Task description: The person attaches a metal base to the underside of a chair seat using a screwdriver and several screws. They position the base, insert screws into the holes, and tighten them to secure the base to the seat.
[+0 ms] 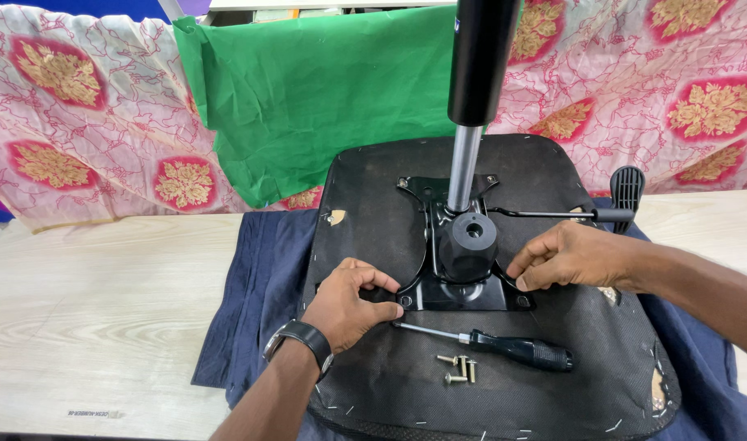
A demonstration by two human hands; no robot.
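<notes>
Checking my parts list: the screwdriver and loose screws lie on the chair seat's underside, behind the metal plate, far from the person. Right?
Not quite. The head view shows the screwdriver and screws on the seat underside, but in front of the metal plate, nearer the person.

I see only one label [96,414]: a small strip of dark print on the pale wooden table [104,310], near its front edge, well to the left of my left hand [349,304] and lower. No packages, signs or screens.
</notes>
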